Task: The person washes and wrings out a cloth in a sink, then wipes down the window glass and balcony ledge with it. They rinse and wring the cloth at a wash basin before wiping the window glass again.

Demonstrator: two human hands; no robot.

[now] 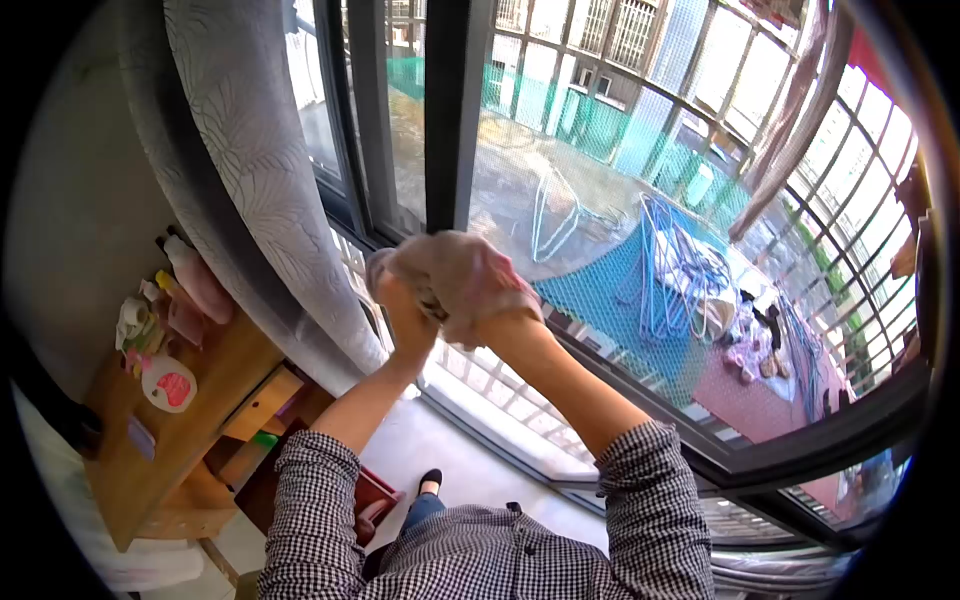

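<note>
Both my hands are together on a bunched, beige-pink cloth (455, 272) in front of the dark window frame (452, 130). My left hand (404, 308) is closed on the cloth's left side. From the right, my right hand (508, 322) grips the same cloth, its fingers mostly hidden in the folds. The cloth overlaps the lower part of the upright frame bar; whether it touches the bar I cannot tell.
A patterned grey curtain (255, 130) hangs left of the window. A wooden desk (215, 385) carries bottles and small items. Outside the window, blue hangers (665, 265) and clothes (755, 345) lie on netting within a barred enclosure. A dark red chair (375, 500) stands below.
</note>
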